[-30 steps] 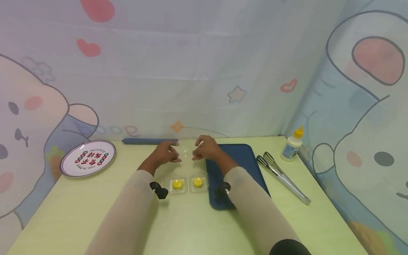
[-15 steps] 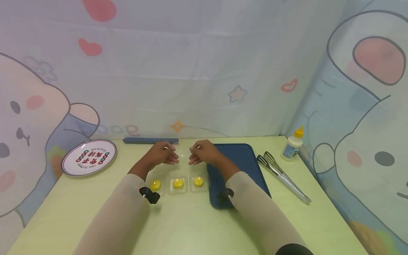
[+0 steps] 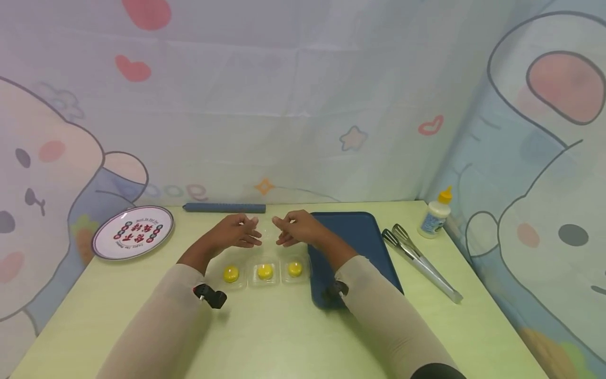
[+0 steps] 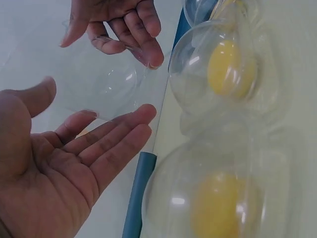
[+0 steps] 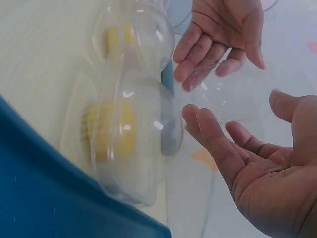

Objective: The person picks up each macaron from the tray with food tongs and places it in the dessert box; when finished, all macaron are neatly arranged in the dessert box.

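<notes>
Between my two hands is a clear plastic domed lid, also faintly visible in the head view. My left hand has its fingers extended along one edge of the lid, thumb raised away from it. Across from it, my right hand supports the opposite edge on relaxed fingers, its thumb lifted too. Just in front of the hands stand three clear boxes in a row, each with a yellow round piece: the left box, the middle box and the right box. In the wrist views, domed lids cover the nearer boxes.
A dark blue tray lies right of the boxes, partly under my right forearm. Metal tongs and a white bottle with a yellow cap are farther right. A plate lies left; a long blue bar lies along the back edge.
My left hand and forearm have shifted left, uncovering the left box. Both hands have come slightly nearer the person, and their thumbs have lifted from the fingers.
</notes>
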A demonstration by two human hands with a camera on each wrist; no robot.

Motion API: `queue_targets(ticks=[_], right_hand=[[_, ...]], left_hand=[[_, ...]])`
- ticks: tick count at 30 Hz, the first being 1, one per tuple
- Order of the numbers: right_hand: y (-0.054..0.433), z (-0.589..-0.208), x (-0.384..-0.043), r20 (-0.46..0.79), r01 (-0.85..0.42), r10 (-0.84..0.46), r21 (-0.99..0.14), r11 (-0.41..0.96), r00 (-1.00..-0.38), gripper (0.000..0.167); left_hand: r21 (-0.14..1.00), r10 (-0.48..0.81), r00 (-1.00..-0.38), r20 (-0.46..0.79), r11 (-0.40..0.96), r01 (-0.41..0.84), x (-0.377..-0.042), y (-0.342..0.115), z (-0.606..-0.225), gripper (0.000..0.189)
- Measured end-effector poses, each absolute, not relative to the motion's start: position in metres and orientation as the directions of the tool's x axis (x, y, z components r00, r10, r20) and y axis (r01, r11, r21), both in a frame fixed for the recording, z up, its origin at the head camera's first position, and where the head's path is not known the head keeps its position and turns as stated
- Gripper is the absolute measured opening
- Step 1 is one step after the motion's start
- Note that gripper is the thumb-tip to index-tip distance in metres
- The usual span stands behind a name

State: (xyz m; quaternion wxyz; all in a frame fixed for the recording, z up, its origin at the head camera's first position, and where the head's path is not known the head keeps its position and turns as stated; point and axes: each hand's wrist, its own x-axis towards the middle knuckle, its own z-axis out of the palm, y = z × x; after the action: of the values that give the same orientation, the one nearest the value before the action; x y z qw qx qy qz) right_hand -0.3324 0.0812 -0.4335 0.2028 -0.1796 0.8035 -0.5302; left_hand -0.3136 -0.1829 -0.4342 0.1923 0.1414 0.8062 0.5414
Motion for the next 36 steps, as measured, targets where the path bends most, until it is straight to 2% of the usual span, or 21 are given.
queue_targets(ticks=[7, 14, 21, 29, 36], right_hand=[[0.076, -0.426, -0.322, -0.143, -0.089, -0.558, -0.925, 0.369, -0.818, 0.05], [0.067, -0.428, -0.314, -0.097, -0.151, -0.6, -0.925, 0.35, -0.794, 0.045], [0.049, -0.43, -0.299, -0.047, -0.2, -0.567, -0.909, 0.366, -0.823, 0.035], [0.021, -0.44, -0.286, -0.003, -0.247, -0.506, -0.871, 0.425, -0.863, 0.052], [0.0, -0.445, -0.275, 0.04, -0.296, -0.478, -0.829, 0.475, -0.878, 0.054]], left_hand=[[0.931, 0.49, -0.859, -0.147, 0.362, 0.048, -0.305, -0.199, -0.433, 0.035], [0.916, 0.492, -0.862, -0.122, 0.391, 0.093, -0.296, -0.217, -0.432, 0.034], [0.874, 0.49, -0.866, -0.095, 0.457, 0.163, -0.287, -0.238, -0.433, 0.043], [0.846, 0.485, -0.872, -0.061, 0.49, 0.213, -0.271, -0.262, -0.434, 0.056], [0.784, 0.474, -0.879, 0.048, 0.527, 0.327, -0.255, -0.279, -0.439, 0.056]])
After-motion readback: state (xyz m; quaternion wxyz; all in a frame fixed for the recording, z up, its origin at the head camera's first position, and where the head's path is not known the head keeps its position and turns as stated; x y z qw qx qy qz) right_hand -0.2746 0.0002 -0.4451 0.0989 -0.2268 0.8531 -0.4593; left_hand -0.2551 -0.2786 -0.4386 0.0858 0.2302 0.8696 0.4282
